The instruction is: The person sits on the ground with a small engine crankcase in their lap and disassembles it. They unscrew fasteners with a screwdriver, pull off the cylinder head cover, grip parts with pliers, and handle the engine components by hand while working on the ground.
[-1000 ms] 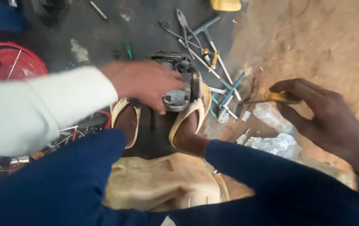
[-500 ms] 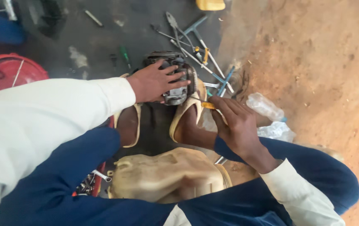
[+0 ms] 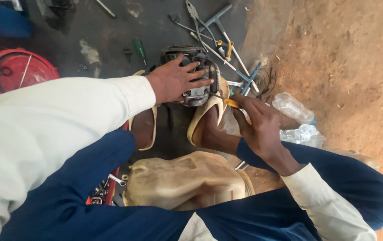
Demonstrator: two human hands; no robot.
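Observation:
A grey metal engine part (image 3: 198, 91) sits on the dark ground between my two sandalled feet. My left hand (image 3: 178, 80) lies flat on top of it, fingers spread across its casing. My right hand (image 3: 258, 122) grips a yellow-handled screwdriver (image 3: 231, 102), whose thin shaft points left into the side of the engine part. Only a little of the yellow handle shows beyond my fingers.
Loose tools lie beyond the part: pliers (image 3: 193, 11), a T-handle wrench (image 3: 220, 22), a green screwdriver (image 3: 140, 49). A red round lid (image 3: 17, 69) is at the left. A clear plastic bottle (image 3: 293, 107) lies on brown dirt at right. A dirty tan canister (image 3: 185, 180) stands between my knees.
My right hand came in from the right with the yellow-handled screwdriver and brought its tip to the engine part. My left hand stayed on the part.

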